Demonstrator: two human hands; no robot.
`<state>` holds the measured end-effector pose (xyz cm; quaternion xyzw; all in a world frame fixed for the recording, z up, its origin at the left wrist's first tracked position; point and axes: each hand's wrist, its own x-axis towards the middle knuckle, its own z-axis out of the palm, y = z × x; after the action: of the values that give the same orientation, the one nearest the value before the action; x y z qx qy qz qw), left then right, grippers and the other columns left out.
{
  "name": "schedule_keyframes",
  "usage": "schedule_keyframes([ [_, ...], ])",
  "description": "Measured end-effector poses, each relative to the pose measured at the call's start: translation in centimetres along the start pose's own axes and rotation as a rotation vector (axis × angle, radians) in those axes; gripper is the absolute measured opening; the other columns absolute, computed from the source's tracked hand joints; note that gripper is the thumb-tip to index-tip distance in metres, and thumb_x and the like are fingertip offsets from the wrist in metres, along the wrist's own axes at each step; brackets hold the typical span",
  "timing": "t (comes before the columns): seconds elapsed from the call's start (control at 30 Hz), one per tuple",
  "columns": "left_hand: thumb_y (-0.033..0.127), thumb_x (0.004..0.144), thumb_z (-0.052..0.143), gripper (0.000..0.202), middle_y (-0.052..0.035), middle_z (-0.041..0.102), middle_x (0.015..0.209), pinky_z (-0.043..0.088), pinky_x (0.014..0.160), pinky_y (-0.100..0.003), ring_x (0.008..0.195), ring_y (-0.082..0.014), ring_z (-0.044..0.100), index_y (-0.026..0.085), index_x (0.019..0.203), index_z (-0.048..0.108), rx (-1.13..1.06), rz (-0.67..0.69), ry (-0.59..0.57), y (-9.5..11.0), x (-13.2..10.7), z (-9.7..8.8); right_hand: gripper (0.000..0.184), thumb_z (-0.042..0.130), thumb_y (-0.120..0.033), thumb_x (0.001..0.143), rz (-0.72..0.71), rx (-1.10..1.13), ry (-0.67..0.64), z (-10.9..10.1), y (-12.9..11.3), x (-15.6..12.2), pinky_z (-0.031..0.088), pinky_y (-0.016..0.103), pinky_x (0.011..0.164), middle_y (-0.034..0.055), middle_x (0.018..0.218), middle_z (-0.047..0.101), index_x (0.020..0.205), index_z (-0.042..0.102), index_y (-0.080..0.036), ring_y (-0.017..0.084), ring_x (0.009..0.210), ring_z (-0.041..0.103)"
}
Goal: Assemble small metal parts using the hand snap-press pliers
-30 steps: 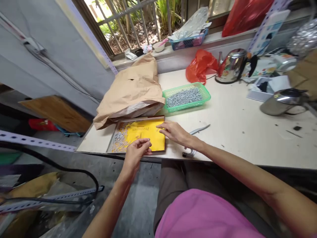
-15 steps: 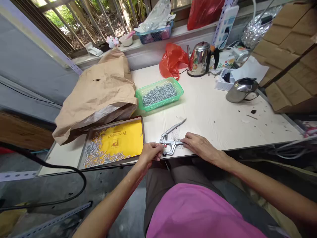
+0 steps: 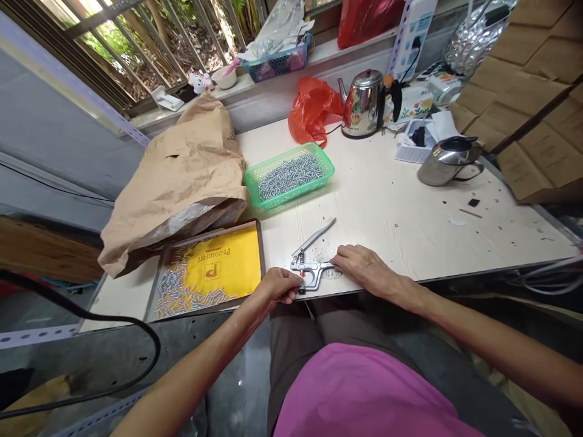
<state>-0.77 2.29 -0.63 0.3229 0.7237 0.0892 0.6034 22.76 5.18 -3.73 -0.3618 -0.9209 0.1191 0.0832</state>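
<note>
Silver snap-fastener pliers point(image 3: 314, 267) lie on the white table by its front edge, their upper handle raised and the jaws toward my left. My right hand point(image 3: 364, 267) grips the end of the lower handle with its fingertips. At the jaws, beside a small red part, my left hand point(image 3: 283, 286) is closed in a pinch; whatever is between its fingers is too small to make out. Left of it, a shallow tray point(image 3: 261, 249) holds a yellow sheet point(image 3: 241, 255) and many small silver metal pieces point(image 3: 175, 285).
A green basket point(image 3: 291, 199) full of similar metal pieces stands behind the pliers. Brown paper point(image 3: 177, 164) covers the table's back left. Further back are a red plastic bag point(image 3: 310, 109), a kettle point(image 3: 363, 109) and a steel jug point(image 3: 444, 167). Cardboard point(image 3: 532, 91) rises at the right.
The camera view has shifted slightly. My left hand stays pinched at the jaws and my right hand on the handle; the upper handle remains raised.
</note>
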Motion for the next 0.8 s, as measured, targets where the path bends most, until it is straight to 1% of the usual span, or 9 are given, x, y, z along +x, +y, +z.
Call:
schedule_keyframes([
  [0.07, 0.024, 0.073, 0.067, 0.016, 0.0045, 0.052, 0.040, 0.032, 0.036, -0.017, 0.032, -0.0051, 0.043, 0.012, 0.065, 0.060, 0.007, -0.020, -0.011, 0.1, 0.0, -0.1, 0.017, 0.048, -0.023, 0.095, -0.015, 0.015, 0.000, -0.3, 0.3, 0.1, 0.038, 0.030, 0.072, 0.0061, 0.092, 0.059, 0.094, 0.064, -0.019, 0.017, 0.081, 0.052],
  [0.13, 0.024, 0.073, 0.067, 0.016, 0.0044, 0.052, 0.041, 0.033, 0.037, -0.017, 0.032, -0.0052, 0.043, 0.012, 0.064, 0.059, 0.004, -0.024, -0.028, 0.1, -0.1, -0.1, 0.022, 0.057, -0.032, 0.091, -0.034, 0.037, 0.012, -0.8, 0.8, 0.5, 0.041, 0.034, 0.082, 0.0113, 0.113, 0.058, 0.108, 0.063, -0.019, 0.023, 0.100, 0.052],
  [0.2, 0.024, 0.073, 0.067, 0.016, 0.0045, 0.053, 0.042, 0.034, 0.037, -0.017, 0.033, -0.0053, 0.044, 0.012, 0.065, 0.059, -0.003, -0.016, -0.040, 0.0, -0.1, 0.0, 0.053, 0.067, -0.043, 0.082, -0.046, 0.028, 0.008, -1.5, 1.5, 1.2, 0.038, 0.044, 0.096, 0.0170, 0.139, 0.043, 0.128, 0.053, -0.019, 0.032, 0.124, 0.041],
  [0.27, 0.023, 0.073, 0.067, 0.016, 0.0045, 0.053, 0.043, 0.036, 0.038, -0.017, 0.034, -0.0054, 0.045, 0.012, 0.064, 0.059, -0.008, -0.009, -0.035, -0.1, -0.3, 0.1, 0.084, 0.073, -0.052, 0.073, -0.055, -0.009, -0.051, -2.0, 2.3, 2.2, 0.029, 0.053, 0.104, 0.0198, 0.151, 0.027, 0.141, 0.039, -0.017, 0.038, 0.136, 0.025],
  [0.37, 0.022, 0.072, 0.068, 0.016, 0.0045, 0.052, 0.042, 0.036, 0.039, -0.017, 0.035, -0.0057, 0.046, 0.013, 0.063, 0.059, -0.012, -0.006, -0.018, -0.2, -0.5, 0.3, 0.106, 0.075, -0.061, 0.064, -0.095, -0.044, -0.192, -2.3, 3.0, 3.8, 0.019, 0.062, 0.108, 0.0211, 0.151, 0.027, 0.146, 0.029, -0.014, 0.042, 0.139, 0.016],
  [0.47, 0.023, 0.071, 0.070, 0.019, 0.0044, 0.052, 0.041, 0.036, 0.039, -0.017, 0.035, -0.0060, 0.046, 0.013, 0.062, 0.058, -0.008, -0.007, -0.009, -0.1, -0.8, 0.5, 0.106, 0.073, -0.062, 0.064, -0.101, -0.053, -0.264, -2.5, 2.9, 4.8, 0.018, 0.064, 0.107, 0.0220, 0.146, 0.035, 0.146, 0.029, -0.011, 0.042, 0.136, 0.023],
  [0.6, 0.022, 0.073, 0.068, 0.020, 0.0044, 0.051, 0.040, 0.036, 0.039, -0.017, 0.034, -0.0058, 0.045, 0.013, 0.060, 0.056, -0.012, -0.004, -0.001, 0.0, -1.0, 0.6, 0.100, 0.076, -0.057, 0.063, -0.086, -0.086, -0.268, -2.9, 2.4, 5.2, 0.027, 0.057, 0.104, 0.0213, 0.135, 0.045, 0.141, 0.035, -0.010, 0.038, 0.122, 0.039],
  [0.7, 0.020, 0.076, 0.066, 0.019, 0.0044, 0.051, 0.040, 0.037, 0.039, -0.018, 0.033, -0.0061, 0.045, 0.013, 0.061, 0.056, -0.022, -0.022, 0.007, 0.0, -1.1, 0.7, 0.094, 0.078, -0.056, 0.059, -0.059, -0.105, -0.255, -2.9, 2.2, 5.1, 0.038, 0.048, 0.093, 0.0196, 0.126, 0.049, 0.134, 0.043, -0.010, 0.035, 0.112, 0.044],
  [0.8, 0.020, 0.075, 0.067, 0.018, 0.0044, 0.051, 0.040, 0.037, 0.039, -0.018, 0.033, -0.0062, 0.045, 0.013, 0.062, 0.057, -0.024, -0.027, 0.027, -0.1, -1.1, 0.9, 0.084, 0.079, -0.056, 0.058, -0.029, -0.120, -0.242, -2.7, 2.2, 5.0, 0.041, 0.042, 0.082, 0.0173, 0.119, 0.051, 0.124, 0.050, -0.012, 0.033, 0.106, 0.045],
])
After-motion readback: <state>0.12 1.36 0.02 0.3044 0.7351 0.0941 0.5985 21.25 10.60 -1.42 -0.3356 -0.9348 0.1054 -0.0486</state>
